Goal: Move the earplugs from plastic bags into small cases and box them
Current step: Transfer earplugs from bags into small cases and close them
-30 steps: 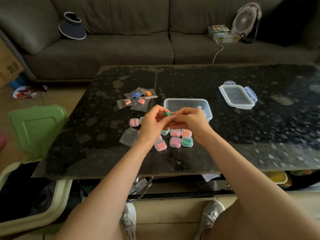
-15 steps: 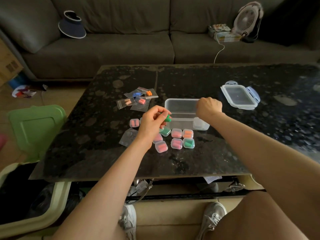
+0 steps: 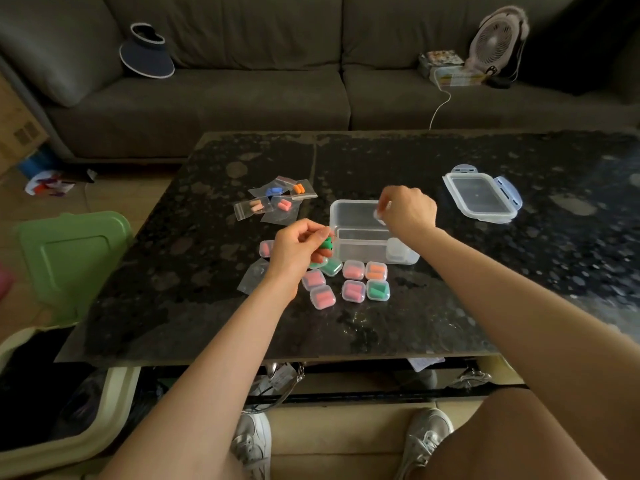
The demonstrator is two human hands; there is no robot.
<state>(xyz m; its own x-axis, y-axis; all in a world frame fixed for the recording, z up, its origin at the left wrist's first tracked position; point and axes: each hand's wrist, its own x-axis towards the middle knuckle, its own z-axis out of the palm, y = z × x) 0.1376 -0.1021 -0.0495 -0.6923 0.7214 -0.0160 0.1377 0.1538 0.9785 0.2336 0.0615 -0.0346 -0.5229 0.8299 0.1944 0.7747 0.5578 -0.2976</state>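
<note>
My left hand [image 3: 297,249] pinches green earplugs [image 3: 326,246] just left of the clear plastic box [image 3: 356,221]. Above the box's right side, my right hand [image 3: 408,212] holds a small clear empty case [image 3: 380,215]. One more empty case [image 3: 397,250] lies inside the box at its near right corner. Several filled small cases [image 3: 353,281] with pink, orange and green plugs sit on the table in front of the box. Several plastic bags [image 3: 278,200] with blue, orange and pink earplugs lie to the back left. An empty bag [image 3: 254,279] lies under my left wrist.
The box's lid [image 3: 481,196] lies on the black stone table [image 3: 485,271] to the right. A green bin lid [image 3: 71,258] and a bin stand at the table's left. Behind the table, a grey sofa [image 3: 242,98] carries a visor, a fan and books.
My hands have parted. The right hand reached into the box and has lifted a small clear case out; the left hand has stayed put with the green earplugs.
</note>
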